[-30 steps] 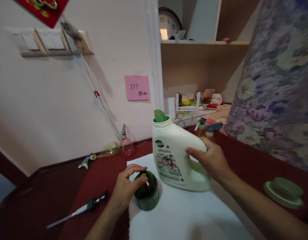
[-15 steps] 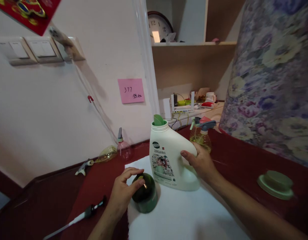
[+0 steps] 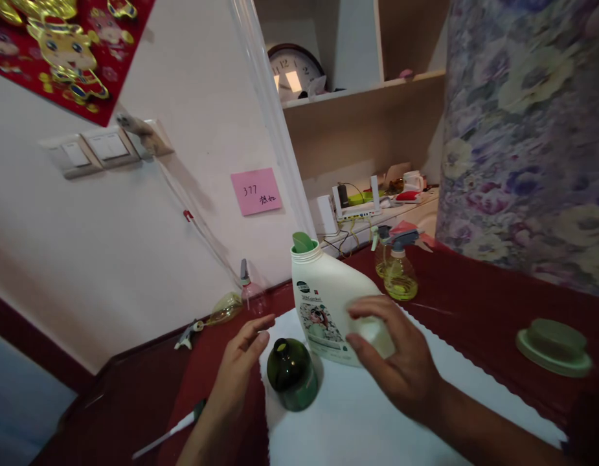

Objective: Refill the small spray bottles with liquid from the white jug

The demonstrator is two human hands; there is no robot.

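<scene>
A large white detergent jug (image 3: 328,291) with a green pour spout stands uncapped and upright on a white cloth (image 3: 357,414). In front of it, to the left, sits a dark green bottle (image 3: 293,375), its neck uncovered. My left hand (image 3: 241,359) hovers just left of this bottle, fingers apart, holding nothing. Blurred by motion, my right hand (image 3: 401,356) is in front of the jug's handle with thumb and fingers spread, gripping nothing. A pump top (image 3: 175,424) with a pale tube lies on the table, partly hidden behind my left forearm.
A light green cap (image 3: 554,347) rests at the right. Spray bottles with yellow liquid (image 3: 400,281) stand behind the jug. Near the wall are a pink spray bottle (image 3: 252,294) and a yellowish bottle on its side (image 3: 225,308). A white router (image 3: 358,210) sits farther back.
My right hand has let go of the jug's handle and come toward me. My left hand has come off the green bottle's top and moved slightly left. The view has tilted.
</scene>
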